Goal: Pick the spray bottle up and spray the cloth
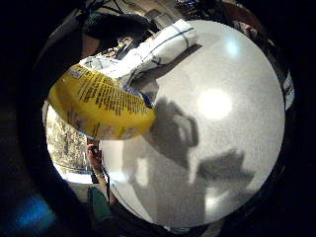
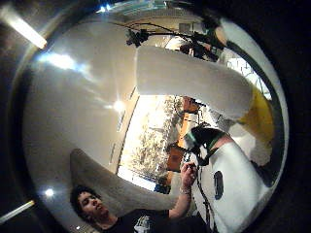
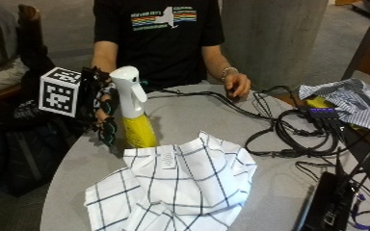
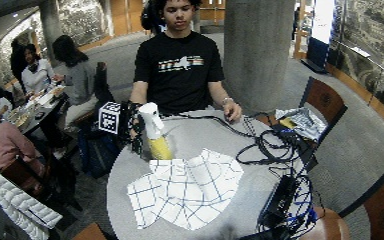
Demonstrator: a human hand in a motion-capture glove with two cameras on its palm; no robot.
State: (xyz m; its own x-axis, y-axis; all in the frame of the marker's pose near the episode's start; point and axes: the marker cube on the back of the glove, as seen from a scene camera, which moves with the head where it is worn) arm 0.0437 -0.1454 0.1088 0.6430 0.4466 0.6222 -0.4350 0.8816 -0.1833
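Observation:
A spray bottle (image 3: 137, 130) with a yellow body and a white trigger head stands upright near the left edge of the round grey table (image 3: 191, 115). My gloved right hand (image 3: 105, 120) is right beside it on the side away from the table's middle, palm toward the bottle, fingers hanging loosely and not wrapped round it. Both palm views show the bottle (image 1: 101, 103) (image 2: 189, 80) close by. A white cloth with a dark grid (image 3: 178, 187) lies crumpled on the table in front of the bottle, also seen beyond it (image 1: 158, 47). In the wide outside view the bottle (image 4: 157, 145), hand (image 4: 137, 132) and cloth (image 4: 189, 187) stand the same.
Black cables (image 3: 287, 134) sprawl over the right half of the table, leading to a black device (image 3: 326, 202) at the right front. A striped cloth (image 3: 351, 98) lies at the far right. The person's bare left hand (image 3: 237, 86) rests at the far edge.

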